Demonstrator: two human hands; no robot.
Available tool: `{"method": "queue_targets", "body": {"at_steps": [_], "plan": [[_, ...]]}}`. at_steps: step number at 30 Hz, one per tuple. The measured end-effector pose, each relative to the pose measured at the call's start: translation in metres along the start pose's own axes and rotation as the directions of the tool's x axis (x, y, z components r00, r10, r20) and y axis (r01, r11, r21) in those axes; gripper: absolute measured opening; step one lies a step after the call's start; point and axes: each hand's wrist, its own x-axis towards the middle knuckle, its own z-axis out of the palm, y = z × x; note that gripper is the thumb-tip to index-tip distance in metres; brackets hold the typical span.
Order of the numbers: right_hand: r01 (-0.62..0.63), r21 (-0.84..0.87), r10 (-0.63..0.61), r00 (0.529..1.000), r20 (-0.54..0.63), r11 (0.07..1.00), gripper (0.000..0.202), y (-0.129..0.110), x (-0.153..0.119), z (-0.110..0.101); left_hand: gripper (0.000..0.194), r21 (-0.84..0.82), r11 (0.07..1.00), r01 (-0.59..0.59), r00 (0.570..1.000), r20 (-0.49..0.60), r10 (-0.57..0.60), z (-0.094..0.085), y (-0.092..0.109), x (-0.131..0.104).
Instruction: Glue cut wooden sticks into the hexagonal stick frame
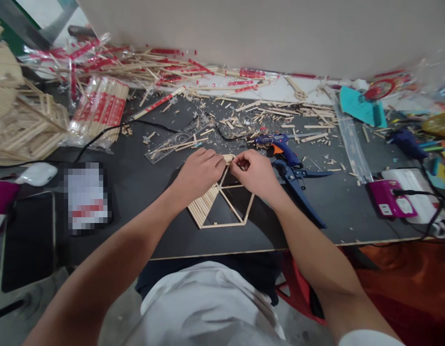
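A hexagonal frame of thin wooden sticks (223,225) lies flat on the dark table, with spokes meeting at its middle. Its left section is filled with sticks laid side by side. My left hand (202,170) rests over the upper left of the frame, fingers curled down and their tips hidden. At the frame's top edge, my right hand (251,170) has thumb and forefinger pinched together; whatever lies between them is too small to make out. Beyond my right hand is a blue glue gun (280,146), and blue cutters (298,190) lie to its right.
Packaged sticks (99,110) and a stacked stick structure (27,120) stand at the left, near phones and a black cable. Stick scraps (280,113) cover the back. A magenta device (390,198) lies right, by a long clear packet (352,139).
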Motion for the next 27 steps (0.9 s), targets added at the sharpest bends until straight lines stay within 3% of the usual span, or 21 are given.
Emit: {"method": "queue_targets", "body": {"at_steps": [6, 13, 20, 27], "plan": [[-0.039, 0.262, 0.038, 0.999, 0.008, 0.964, 0.013, -0.007, -0.002, -0.008, 0.024, -0.018, 0.998, 0.065, 0.998, -0.003, -0.065, -0.01, 0.004, 0.0], [-0.101, 0.617, 0.002, 0.987, 0.159, 0.78, 0.025, -0.003, 0.003, -0.002, 0.021, -0.051, 0.998, 0.044, 0.996, -0.078, -0.048, -0.018, 0.005, -0.003], [-0.09, 0.706, -0.026, 0.988, 0.151, 0.702, 0.031, -0.002, 0.004, 0.004, 0.027, -0.021, 0.999, 0.035, 0.99, -0.135, -0.038, -0.015, 0.002, -0.005], [-0.097, 0.7, -0.018, 0.988, 0.155, 0.707, 0.03, -0.002, 0.005, 0.004, 0.034, -0.023, 0.999, 0.028, 0.993, -0.114, -0.03, -0.009, 0.003, -0.005]]}}
